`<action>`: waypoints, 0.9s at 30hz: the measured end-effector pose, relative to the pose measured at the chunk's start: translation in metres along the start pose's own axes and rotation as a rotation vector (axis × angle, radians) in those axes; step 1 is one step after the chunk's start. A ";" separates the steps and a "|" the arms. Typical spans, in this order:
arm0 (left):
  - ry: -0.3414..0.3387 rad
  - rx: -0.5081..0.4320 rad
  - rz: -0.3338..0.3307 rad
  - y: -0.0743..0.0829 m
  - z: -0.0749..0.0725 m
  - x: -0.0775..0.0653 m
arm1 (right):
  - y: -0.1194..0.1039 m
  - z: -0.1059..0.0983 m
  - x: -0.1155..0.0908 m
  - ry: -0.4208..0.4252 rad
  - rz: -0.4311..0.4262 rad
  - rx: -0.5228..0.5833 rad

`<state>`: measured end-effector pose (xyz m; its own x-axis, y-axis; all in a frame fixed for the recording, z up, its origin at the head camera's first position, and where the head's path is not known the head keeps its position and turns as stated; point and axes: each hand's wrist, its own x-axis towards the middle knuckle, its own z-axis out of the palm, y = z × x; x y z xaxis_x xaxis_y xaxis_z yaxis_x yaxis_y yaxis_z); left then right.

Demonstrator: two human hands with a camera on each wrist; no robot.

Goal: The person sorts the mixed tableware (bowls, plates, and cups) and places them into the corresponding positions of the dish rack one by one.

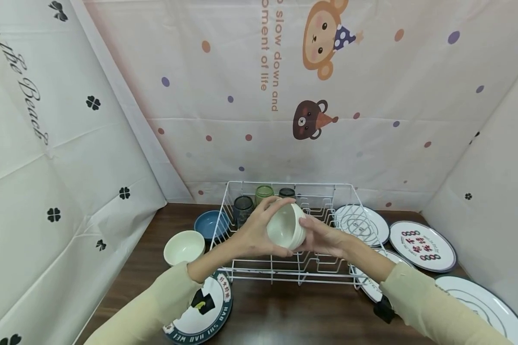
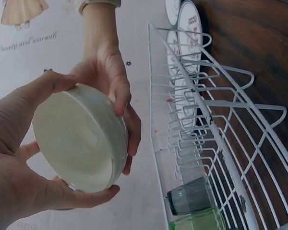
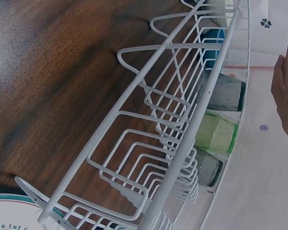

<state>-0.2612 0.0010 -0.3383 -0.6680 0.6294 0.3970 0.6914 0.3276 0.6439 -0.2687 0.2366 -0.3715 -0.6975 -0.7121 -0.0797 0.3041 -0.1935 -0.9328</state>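
Observation:
A pale white bowl (image 1: 281, 229) is held up over the white wire dish rack (image 1: 280, 277), tilted with its opening toward the left. My left hand (image 1: 253, 234) grips it from the left, thumb and fingers spread round the rim, as the left wrist view shows on the bowl (image 2: 74, 139). From the other side my right hand (image 1: 321, 237) holds the bowl's outer wall, its fingertips against the outside. Inside the rack's back left stand a dark glass (image 1: 243, 207), a green glass (image 1: 264, 192) and another dark glass (image 1: 287, 192).
Left of the rack sit a blue bowl (image 1: 209, 223) and a pale bowl (image 1: 184, 247). A teal-rimmed plate (image 1: 216, 314) lies below my left forearm. Several plates lie at the right, including one with red lettering (image 1: 423, 246) and a large one (image 1: 488, 306). Printed cloth (image 1: 241, 72) hangs behind.

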 end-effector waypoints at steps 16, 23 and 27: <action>-0.046 0.019 -0.134 -0.046 -0.045 -0.006 | -0.008 -0.007 0.001 0.154 -0.026 -0.070; 0.084 0.265 -0.418 -0.111 -0.055 -0.043 | -0.012 -0.011 0.004 0.186 -0.041 -0.025; 0.060 0.331 -0.511 -0.137 -0.040 -0.059 | -0.015 -0.011 0.004 0.245 -0.040 -0.069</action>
<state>-0.3273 -0.1093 -0.4243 -0.9454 0.2972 0.1337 0.3217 0.7855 0.5286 -0.2830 0.2438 -0.3614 -0.8469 -0.5187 -0.1171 0.2340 -0.1659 -0.9580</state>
